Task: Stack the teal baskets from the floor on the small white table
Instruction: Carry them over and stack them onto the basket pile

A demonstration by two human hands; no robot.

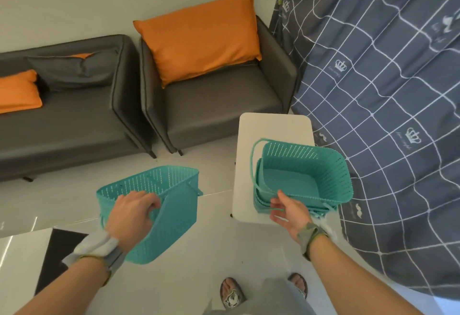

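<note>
A stack of teal baskets (306,178) stands on the small white table (268,128), at its near right part. My right hand (290,211) is open at the stack's near rim, fingers touching the edge and a thin handle. My left hand (133,211) is shut on the rim of another teal basket (169,212), which hangs tilted in the air above the floor, left of the table.
A dark grey sofa (74,115) and armchair (219,105) with orange cushions (199,33) stand behind. A bed with a blue checked cover (398,90) borders the table on the right. A black mat (59,252) lies on the floor at the left. My feet (231,292) are below.
</note>
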